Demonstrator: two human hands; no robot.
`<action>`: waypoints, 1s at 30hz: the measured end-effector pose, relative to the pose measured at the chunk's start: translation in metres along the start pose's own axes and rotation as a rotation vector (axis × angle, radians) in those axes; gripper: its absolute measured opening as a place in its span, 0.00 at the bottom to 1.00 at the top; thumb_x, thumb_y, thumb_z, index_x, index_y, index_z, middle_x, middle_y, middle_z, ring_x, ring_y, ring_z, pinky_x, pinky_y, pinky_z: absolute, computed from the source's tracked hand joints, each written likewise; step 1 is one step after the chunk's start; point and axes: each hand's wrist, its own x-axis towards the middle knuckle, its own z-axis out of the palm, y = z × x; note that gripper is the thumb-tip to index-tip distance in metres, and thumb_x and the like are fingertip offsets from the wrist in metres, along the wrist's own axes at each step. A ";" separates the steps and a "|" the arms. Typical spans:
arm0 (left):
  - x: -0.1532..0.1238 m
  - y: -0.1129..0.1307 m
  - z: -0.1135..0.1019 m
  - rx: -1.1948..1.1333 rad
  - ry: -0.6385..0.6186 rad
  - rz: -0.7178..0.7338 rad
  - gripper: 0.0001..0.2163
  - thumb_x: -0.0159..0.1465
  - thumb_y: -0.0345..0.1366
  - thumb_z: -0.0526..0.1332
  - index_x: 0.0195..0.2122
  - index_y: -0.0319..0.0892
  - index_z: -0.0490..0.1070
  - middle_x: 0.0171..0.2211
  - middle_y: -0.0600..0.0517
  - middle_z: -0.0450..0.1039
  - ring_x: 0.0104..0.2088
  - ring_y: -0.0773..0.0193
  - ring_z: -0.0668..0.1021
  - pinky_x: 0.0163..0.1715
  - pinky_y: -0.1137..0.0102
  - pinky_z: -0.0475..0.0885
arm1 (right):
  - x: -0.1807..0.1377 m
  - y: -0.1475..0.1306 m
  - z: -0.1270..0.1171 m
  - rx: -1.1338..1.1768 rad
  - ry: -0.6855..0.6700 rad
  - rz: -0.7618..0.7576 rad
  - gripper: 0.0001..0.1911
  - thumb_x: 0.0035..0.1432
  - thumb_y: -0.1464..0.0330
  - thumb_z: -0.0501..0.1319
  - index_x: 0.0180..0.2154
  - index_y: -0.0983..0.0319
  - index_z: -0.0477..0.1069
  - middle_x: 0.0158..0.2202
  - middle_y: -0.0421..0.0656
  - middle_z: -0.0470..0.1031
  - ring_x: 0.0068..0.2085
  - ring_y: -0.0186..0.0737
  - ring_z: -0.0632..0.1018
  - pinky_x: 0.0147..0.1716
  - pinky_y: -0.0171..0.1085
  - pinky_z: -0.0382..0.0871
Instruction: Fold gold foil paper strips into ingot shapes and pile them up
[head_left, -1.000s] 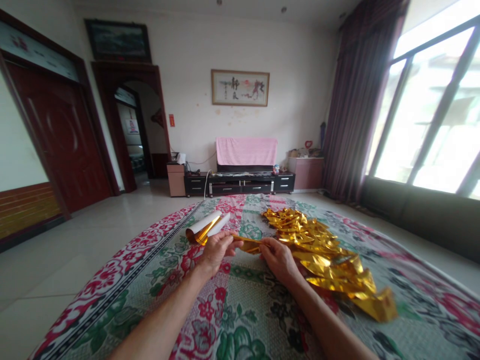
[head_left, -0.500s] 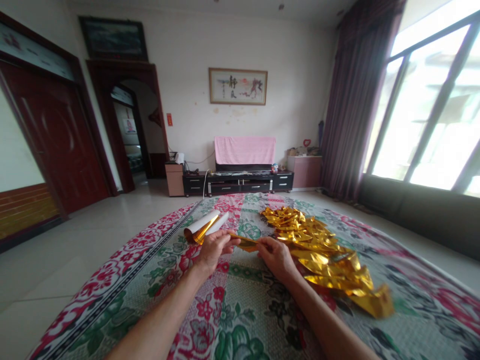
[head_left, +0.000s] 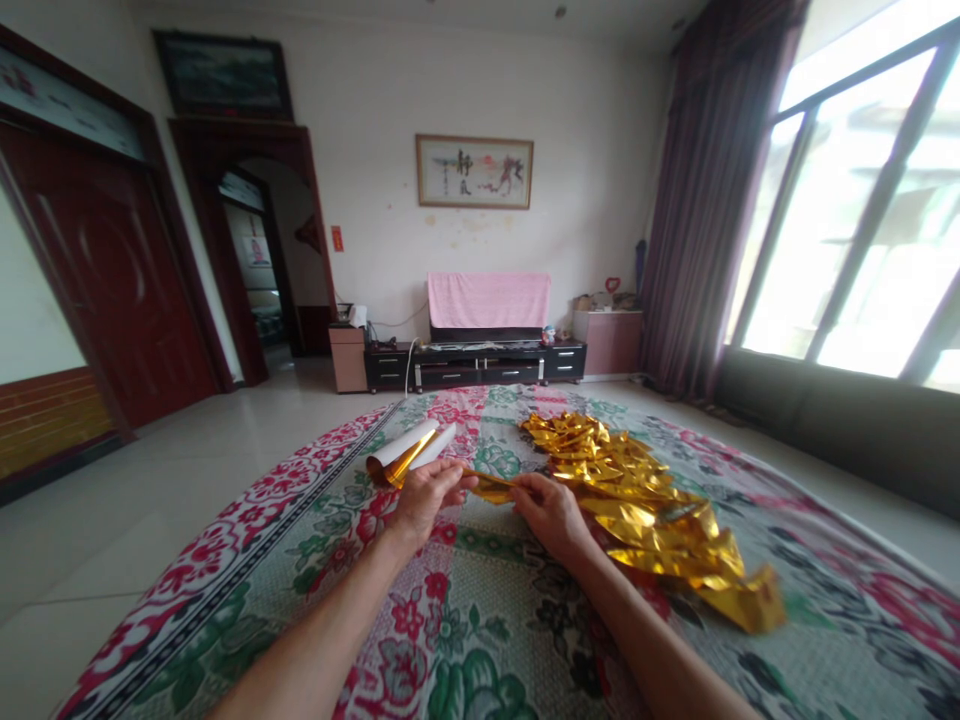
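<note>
A narrow piece of gold foil paper (head_left: 491, 488) is stretched between my two hands, a little above the flowered cloth. My left hand (head_left: 431, 497) pinches its left end between thumb and fingers. At its right end, my right hand (head_left: 550, 513) grips it with the fingertips. Just beyond my left hand lie curled sheets of gold foil paper (head_left: 411, 456) with white backs. To the right of my right hand spreads a long heap of folded, shiny gold foil pieces (head_left: 660, 510), partly behind my right forearm.
The flowered cloth (head_left: 457, 620) covers the surface under my hands. Past its far edge stand a low black cabinet (head_left: 480, 370) and a pink towel (head_left: 489, 300) draped over something. A window (head_left: 862, 220) with a dark curtain (head_left: 694, 210) is on the right; a red door (head_left: 112, 260) is on the left.
Hardly anything differs. Both hands keep hold of the gold foil paper in nearly the same place, and the view has shifted very slightly.
</note>
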 end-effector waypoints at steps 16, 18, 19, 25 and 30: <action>0.003 -0.001 -0.003 -0.030 0.010 -0.081 0.10 0.52 0.34 0.63 0.33 0.35 0.68 0.21 0.50 0.74 0.22 0.69 0.77 0.16 0.81 0.63 | 0.003 -0.005 0.005 0.536 0.002 0.273 0.16 0.44 0.58 0.61 0.31 0.64 0.72 0.20 0.39 0.71 0.22 0.32 0.70 0.24 0.30 0.61; 0.002 0.001 -0.002 -0.052 0.001 -0.124 0.09 0.52 0.32 0.62 0.33 0.36 0.67 0.23 0.50 0.75 0.23 0.68 0.78 0.16 0.81 0.64 | 0.002 -0.006 0.003 0.603 0.008 0.304 0.17 0.44 0.57 0.62 0.31 0.64 0.72 0.20 0.39 0.71 0.23 0.32 0.70 0.24 0.30 0.62; 0.002 0.001 -0.003 -0.041 -0.007 -0.129 0.08 0.52 0.32 0.62 0.33 0.36 0.67 0.22 0.50 0.75 0.23 0.68 0.78 0.16 0.81 0.64 | 0.002 -0.007 0.002 0.629 0.012 0.316 0.17 0.43 0.57 0.63 0.31 0.64 0.72 0.20 0.39 0.71 0.23 0.32 0.70 0.25 0.30 0.62; 0.002 -0.002 -0.004 0.112 -0.049 -0.071 0.11 0.52 0.34 0.61 0.35 0.34 0.68 0.20 0.49 0.75 0.19 0.70 0.75 0.17 0.81 0.63 | 0.001 -0.009 0.006 0.776 0.032 0.380 0.19 0.40 0.55 0.65 0.31 0.63 0.70 0.21 0.38 0.71 0.25 0.34 0.72 0.26 0.32 0.66; 0.001 0.001 -0.005 0.342 -0.108 0.044 0.13 0.52 0.34 0.58 0.38 0.34 0.72 0.18 0.51 0.74 0.17 0.71 0.72 0.18 0.79 0.63 | 0.001 -0.005 0.011 0.684 0.066 0.284 0.20 0.43 0.53 0.62 0.32 0.63 0.69 0.21 0.38 0.69 0.23 0.32 0.70 0.23 0.31 0.66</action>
